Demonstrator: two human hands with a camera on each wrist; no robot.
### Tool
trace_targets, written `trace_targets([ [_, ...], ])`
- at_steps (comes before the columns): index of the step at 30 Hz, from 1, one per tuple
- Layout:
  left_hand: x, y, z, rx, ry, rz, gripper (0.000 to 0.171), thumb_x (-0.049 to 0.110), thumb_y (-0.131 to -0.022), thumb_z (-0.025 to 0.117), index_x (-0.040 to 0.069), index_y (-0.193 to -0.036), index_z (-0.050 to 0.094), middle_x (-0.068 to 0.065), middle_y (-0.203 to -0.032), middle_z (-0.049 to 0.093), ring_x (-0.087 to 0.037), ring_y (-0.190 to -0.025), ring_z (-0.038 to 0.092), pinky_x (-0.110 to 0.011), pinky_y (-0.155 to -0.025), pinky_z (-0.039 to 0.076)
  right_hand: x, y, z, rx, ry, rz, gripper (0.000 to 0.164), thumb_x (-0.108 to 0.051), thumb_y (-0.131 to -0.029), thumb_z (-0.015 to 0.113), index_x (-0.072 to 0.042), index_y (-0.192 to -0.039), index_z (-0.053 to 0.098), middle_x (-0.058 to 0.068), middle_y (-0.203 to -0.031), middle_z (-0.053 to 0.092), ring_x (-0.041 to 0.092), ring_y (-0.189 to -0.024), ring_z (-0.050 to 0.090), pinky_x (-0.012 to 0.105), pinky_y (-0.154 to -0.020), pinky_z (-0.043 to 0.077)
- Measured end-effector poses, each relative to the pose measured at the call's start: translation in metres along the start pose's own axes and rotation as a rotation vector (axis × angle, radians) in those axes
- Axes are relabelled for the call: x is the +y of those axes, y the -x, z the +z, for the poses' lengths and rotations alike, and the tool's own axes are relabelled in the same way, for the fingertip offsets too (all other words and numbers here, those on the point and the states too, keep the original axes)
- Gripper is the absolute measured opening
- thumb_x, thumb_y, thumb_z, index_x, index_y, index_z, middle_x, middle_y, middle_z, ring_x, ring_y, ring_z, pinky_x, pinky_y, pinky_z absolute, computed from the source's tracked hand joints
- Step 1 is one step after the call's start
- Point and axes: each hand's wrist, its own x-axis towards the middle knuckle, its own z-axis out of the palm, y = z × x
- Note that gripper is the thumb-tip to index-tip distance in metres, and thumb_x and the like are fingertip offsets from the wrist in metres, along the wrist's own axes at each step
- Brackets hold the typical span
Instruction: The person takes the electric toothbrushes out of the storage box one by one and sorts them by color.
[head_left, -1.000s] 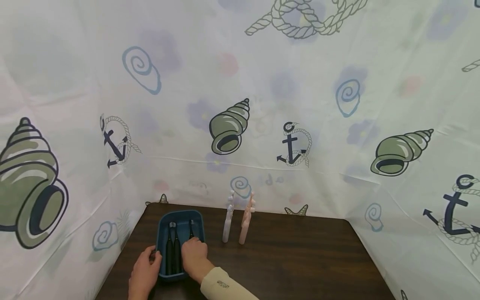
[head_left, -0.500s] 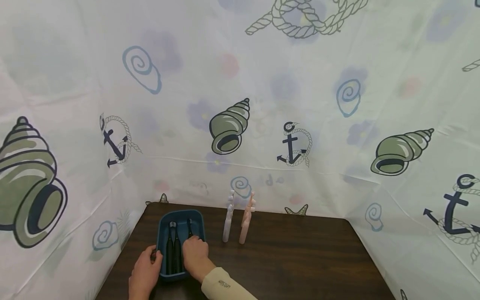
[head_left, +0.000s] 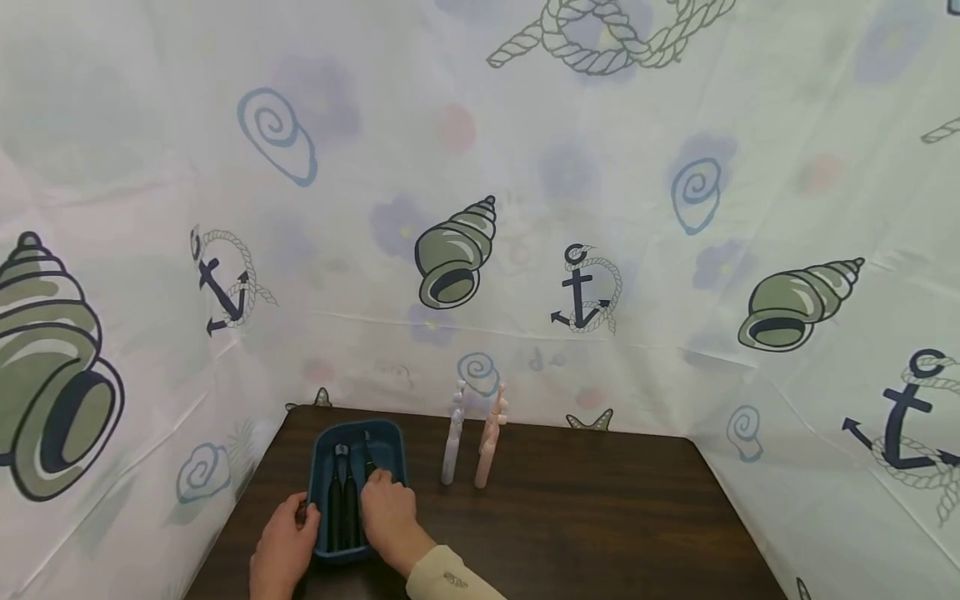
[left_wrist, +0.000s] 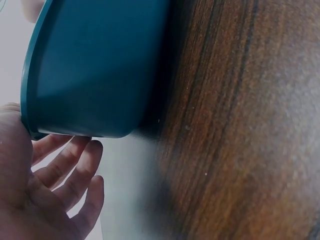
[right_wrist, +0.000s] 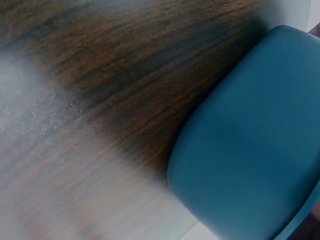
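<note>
A deep blue rectangular tray (head_left: 327,440) stands on the table's left part. Inside lies a tool with two long dark handles (head_left: 342,508) joining at a small metal head, like pliers or nippers. To its right is a second slim dark tool (head_left: 369,452), whose upper end sticks out past my right hand (head_left: 390,512). Curled fingers grip this tool and hide its lower part. My left hand (head_left: 285,537) holds the tray's left rim; in the left wrist view its fingers (left_wrist: 75,170) reach under the rim along the outer wall. The right wrist view mostly shows the tray's outside.
To the right of the tray are two slim objects with bumpy upper ends, one white (head_left: 451,454) and one pink (head_left: 488,450). The dark wooden table (head_left: 600,517) ends at a white patterned cloth (head_left: 525,167) that surrounds it.
The tool under my right hand has shifted left, its upper end leaning toward the two-handled tool. My left hand keeps its place at the rim. The head view has turned slightly.
</note>
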Motion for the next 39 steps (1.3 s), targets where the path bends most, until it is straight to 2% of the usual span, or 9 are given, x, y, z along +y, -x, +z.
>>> trace_targets([
  [4, -0.003, 0.002, 0.001, -0.003, -0.012, 0.002, 0.057, 0.039, -0.108, 0.048, 0.0, -0.147, 0.056, -0.022, -0.13, 0.069, -0.035, -0.109, 0.07, -0.063, -0.083, 0.053, 0.001, 0.005, 0.0, -0.005, -0.033, 0.009, 0.058, -0.043, -0.102, 0.073, -0.018, -0.151, 0.059, -0.002, -0.137, 0.069, 0.016, -0.094, 0.075, 0.035, -0.074, 0.062],
  [8, -0.002, 0.005, 0.001, 0.005, -0.012, 0.009, 0.056, 0.038, -0.108, 0.048, -0.001, -0.147, 0.056, -0.022, -0.129, 0.069, -0.036, -0.109, 0.07, -0.063, -0.083, 0.054, 0.004, 0.01, 0.0, 0.036, -0.064, 0.008, 0.055, -0.043, -0.102, 0.072, -0.018, -0.149, 0.058, -0.003, -0.131, 0.069, 0.017, -0.089, 0.074, 0.035, -0.073, 0.061],
  [12, 0.002, 0.007, -0.001, 0.004, -0.007, 0.016, 0.056, 0.038, -0.108, 0.047, -0.001, -0.148, 0.055, -0.023, -0.131, 0.069, -0.037, -0.11, 0.07, -0.063, -0.084, 0.054, 0.007, 0.011, 0.0, 0.116, -0.108, 0.012, 0.047, -0.041, -0.105, 0.066, -0.021, -0.146, 0.055, -0.005, -0.125, 0.068, 0.017, -0.077, 0.071, 0.034, -0.068, 0.059],
  [16, 0.002, 0.006, -0.001, 0.01, -0.006, 0.005, 0.056, 0.038, -0.108, 0.047, 0.0, -0.148, 0.055, -0.023, -0.132, 0.069, -0.038, -0.111, 0.07, -0.065, -0.084, 0.053, 0.01, 0.013, -0.001, 0.206, -0.159, -0.001, 0.045, -0.043, -0.104, 0.068, -0.023, -0.142, 0.056, -0.005, -0.119, 0.069, 0.016, -0.07, 0.068, 0.034, -0.063, 0.058],
  [22, 0.0, 0.004, 0.001, 0.039, -0.007, 0.003, 0.054, 0.036, -0.107, 0.049, 0.001, -0.147, 0.056, -0.022, -0.13, 0.07, -0.038, -0.111, 0.07, -0.065, -0.085, 0.052, 0.014, 0.02, -0.005, 0.24, -0.325, -0.048, 0.049, -0.042, -0.105, 0.068, -0.025, -0.148, 0.053, -0.004, -0.128, 0.07, 0.014, -0.078, 0.073, 0.035, -0.068, 0.061],
  [27, 0.0, 0.003, 0.001, 0.029, -0.004, -0.01, 0.055, 0.038, -0.108, 0.048, 0.0, -0.148, 0.055, -0.024, -0.132, 0.068, -0.04, -0.114, 0.069, -0.067, -0.087, 0.051, 0.02, 0.027, -0.013, 0.296, -0.443, -0.059, 0.054, -0.042, -0.105, 0.067, -0.027, -0.154, 0.051, -0.004, -0.132, 0.07, 0.015, -0.086, 0.075, 0.038, -0.07, 0.06],
  [34, 0.003, 0.003, -0.001, 0.02, 0.004, -0.013, 0.056, 0.039, -0.108, 0.046, 0.0, -0.149, 0.054, -0.024, -0.134, 0.067, -0.042, -0.117, 0.067, -0.068, -0.088, 0.05, 0.033, 0.038, -0.022, 0.378, -0.625, -0.096, 0.057, -0.037, -0.106, 0.068, -0.025, -0.158, 0.049, -0.001, -0.131, 0.07, 0.007, -0.087, 0.071, 0.031, -0.071, 0.059],
  [39, 0.004, 0.003, 0.0, 0.022, 0.004, -0.008, 0.056, 0.038, -0.108, 0.046, 0.001, -0.149, 0.054, -0.024, -0.134, 0.067, -0.041, -0.117, 0.067, -0.068, -0.088, 0.05, 0.041, 0.044, -0.025, 0.437, -0.7, -0.117, 0.058, -0.034, -0.105, 0.069, -0.025, -0.159, 0.048, -0.001, -0.13, 0.07, 0.003, -0.092, 0.07, 0.028, -0.074, 0.059],
])
